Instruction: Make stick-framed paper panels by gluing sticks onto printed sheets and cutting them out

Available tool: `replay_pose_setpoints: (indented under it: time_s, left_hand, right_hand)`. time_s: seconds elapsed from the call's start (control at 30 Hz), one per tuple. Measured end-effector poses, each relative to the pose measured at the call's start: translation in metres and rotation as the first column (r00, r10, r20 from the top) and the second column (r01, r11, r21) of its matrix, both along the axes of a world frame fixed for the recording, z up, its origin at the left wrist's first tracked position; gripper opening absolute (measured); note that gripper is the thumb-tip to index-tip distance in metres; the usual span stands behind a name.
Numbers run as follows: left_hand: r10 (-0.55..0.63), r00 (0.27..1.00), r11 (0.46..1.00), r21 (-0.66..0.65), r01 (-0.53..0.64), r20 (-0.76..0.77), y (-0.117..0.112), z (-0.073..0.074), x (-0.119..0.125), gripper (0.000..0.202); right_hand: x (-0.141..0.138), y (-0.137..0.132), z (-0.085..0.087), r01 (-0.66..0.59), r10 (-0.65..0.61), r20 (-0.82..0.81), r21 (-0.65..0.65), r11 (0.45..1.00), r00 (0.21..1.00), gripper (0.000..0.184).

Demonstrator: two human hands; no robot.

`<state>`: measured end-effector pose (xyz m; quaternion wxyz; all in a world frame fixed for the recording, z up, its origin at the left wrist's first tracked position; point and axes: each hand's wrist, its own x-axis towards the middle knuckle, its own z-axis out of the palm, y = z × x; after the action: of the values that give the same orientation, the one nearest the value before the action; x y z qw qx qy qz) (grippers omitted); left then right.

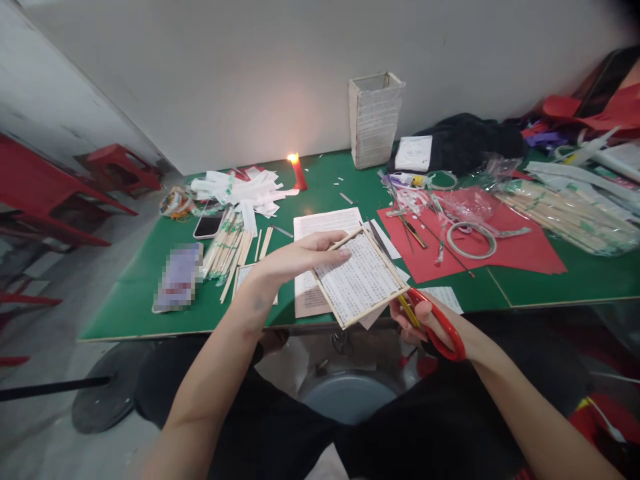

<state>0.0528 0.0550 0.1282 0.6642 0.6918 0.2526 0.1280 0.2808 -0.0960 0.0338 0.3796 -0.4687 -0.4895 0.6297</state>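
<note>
My left hand is closed on a square frame of thin wooden sticks covered with printed paper, thumb on top of the paper. The frame is tilted above the table's front edge. My right hand grips scissors with red and yellow handles. Their blades point up and away along the frame's right edge, partly hidden behind it; I cannot tell whether they touch the paper. Beneath the frame lie a printed sheet and some paper pieces. A small stick-edged panel is partly covered by my left forearm.
A lit red candle stands at the back, near paper strips. Bundled sticks and two phones lie left. A tall paper-covered box stands by the wall. Red paper bears a tape roll; more bagged sticks lie right.
</note>
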Motion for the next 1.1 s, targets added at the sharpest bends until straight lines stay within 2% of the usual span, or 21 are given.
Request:
replay_pose_setpoints:
  time_s: [0.1, 0.2, 0.37, 0.63, 0.8, 1.0, 1.1]
  left_hand:
    - [-0.014, 1.0, 1.0, 0.01, 0.015, -0.023, 0.0, 0.001, 0.001, 0.017]
    - [-0.02, 0.999, 1.0, 0.011, 0.02, -0.048, 0.002, 0.001, 0.002, 0.016]
    - [-0.038, 0.996, 0.999, -0.026, 0.036, -0.082, 0.006, -0.001, 0.003, 0.017]
    - [-0.076, 0.996, 0.997, -0.015, 0.075, -0.038, 0.013, -0.009, 0.006, 0.028]
    - [-0.083, 0.996, 0.996, -0.017, 0.083, -0.035, 0.019, -0.014, 0.009, 0.027]
    - [-0.141, 0.99, 0.986, -0.098, 0.139, -0.016, 0.027, -0.018, 0.017, 0.026]
    - [-0.134, 0.991, 0.987, -0.091, 0.131, -0.023, 0.03, -0.019, 0.021, 0.022]
  right_hand:
    - [0.0, 0.0, -0.003, -0.036, 0.036, -0.031, 0.0, 0.999, 0.999, 0.07]
    - [-0.001, 0.0, -0.007, -0.017, 0.017, -0.043, -0.009, 1.0, 0.999, 0.07]
    - [-0.002, 0.003, -0.011, 0.025, -0.035, -0.08, -0.12, 0.992, 0.996, 0.071]
    - [-0.007, 0.008, -0.009, 0.02, -0.061, -0.183, -0.216, 0.976, 0.981, 0.06]
    - [-0.011, 0.009, -0.008, 0.05, -0.128, -0.274, -0.276, 0.96, 0.953, 0.056]
    - [-0.011, 0.014, -0.004, 0.065, -0.157, -0.27, -0.322, 0.944, 0.95, 0.045]
    - [-0.011, 0.015, -0.005, 0.081, -0.176, -0.27, -0.331, 0.94, 0.947, 0.042]
